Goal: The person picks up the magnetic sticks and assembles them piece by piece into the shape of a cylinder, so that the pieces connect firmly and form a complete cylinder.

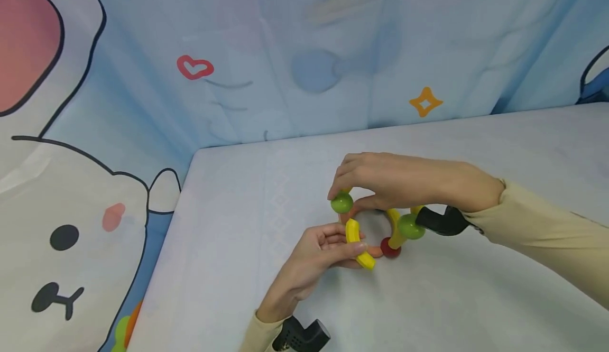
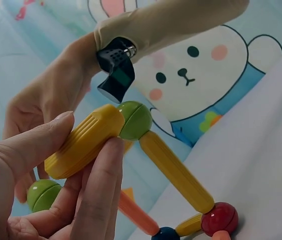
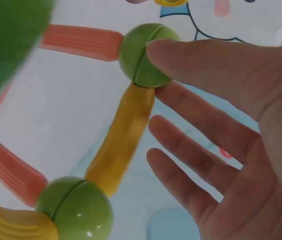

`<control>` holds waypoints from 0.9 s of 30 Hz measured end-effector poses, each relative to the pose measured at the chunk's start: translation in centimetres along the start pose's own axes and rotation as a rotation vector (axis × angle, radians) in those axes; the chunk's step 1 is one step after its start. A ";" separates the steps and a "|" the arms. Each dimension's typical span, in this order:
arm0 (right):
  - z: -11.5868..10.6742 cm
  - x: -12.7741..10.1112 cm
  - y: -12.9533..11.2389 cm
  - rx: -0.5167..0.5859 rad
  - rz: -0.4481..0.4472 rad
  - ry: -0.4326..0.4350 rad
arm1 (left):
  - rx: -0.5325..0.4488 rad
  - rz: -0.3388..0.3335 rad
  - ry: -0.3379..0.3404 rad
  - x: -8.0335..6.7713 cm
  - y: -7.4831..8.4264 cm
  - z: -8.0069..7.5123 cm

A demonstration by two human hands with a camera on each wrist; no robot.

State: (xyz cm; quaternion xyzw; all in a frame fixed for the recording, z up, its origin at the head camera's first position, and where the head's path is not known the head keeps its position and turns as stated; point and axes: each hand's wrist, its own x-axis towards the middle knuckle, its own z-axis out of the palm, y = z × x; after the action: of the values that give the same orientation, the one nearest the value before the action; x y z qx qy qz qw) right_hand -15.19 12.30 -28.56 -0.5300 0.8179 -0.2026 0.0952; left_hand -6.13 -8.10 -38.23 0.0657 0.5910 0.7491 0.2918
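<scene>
My left hand (image 1: 311, 254) pinches a curved yellow stick (image 2: 83, 142) between thumb and fingers. Close by is a ring-like frame of toy balls and ribbed sticks. My right hand (image 1: 380, 177) pinches one green ball (image 3: 136, 55) of it. From that ball run an orange stick (image 3: 83, 42) and a yellow stick (image 3: 121, 142), the latter reaching another green ball (image 3: 76, 207). A red ball (image 2: 220, 219) and a dark blue ball (image 2: 166, 234) belong to the frame's lower part. Whether the held stick touches the green ball (image 2: 137, 120) behind it, I cannot tell.
A white cloth covers the table (image 1: 228, 235). Behind it hangs a light blue printed curtain (image 1: 266, 98), with a large cartoon animal (image 1: 81, 225) at the left. Both wrists carry a black camera, the left one (image 1: 304, 335) near the frame's bottom edge.
</scene>
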 end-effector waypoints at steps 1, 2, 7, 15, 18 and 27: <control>0.0 0.1 0.0 -0.006 -0.005 0.001 | -0.007 0.004 -0.004 0.0 0.0 0.0; 0.0 0.1 0.0 -0.013 -0.011 0.002 | -0.018 0.005 -0.005 0.1 0.1 0.1; 0.1 0.2 -0.1 -0.015 -0.014 0.004 | -0.060 0.000 0.011 0.2 0.2 0.4; 0.3 0.0 -0.2 -0.011 0.001 0.001 | -0.077 0.002 0.039 0.5 0.5 0.7; 0.3 0.0 -0.3 -0.007 0.022 -0.005 | -0.076 0.004 0.044 0.5 0.5 0.7; 0.3 -0.2 -0.5 0.006 0.038 0.000 | -0.074 0.014 0.046 0.7 0.5 0.4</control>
State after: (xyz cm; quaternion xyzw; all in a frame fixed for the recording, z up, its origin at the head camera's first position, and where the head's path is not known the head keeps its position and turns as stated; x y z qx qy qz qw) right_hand -14.59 12.22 -28.58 -0.5140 0.8273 -0.2032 0.1004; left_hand -6.66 -7.44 -37.83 0.0418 0.5689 0.7739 0.2750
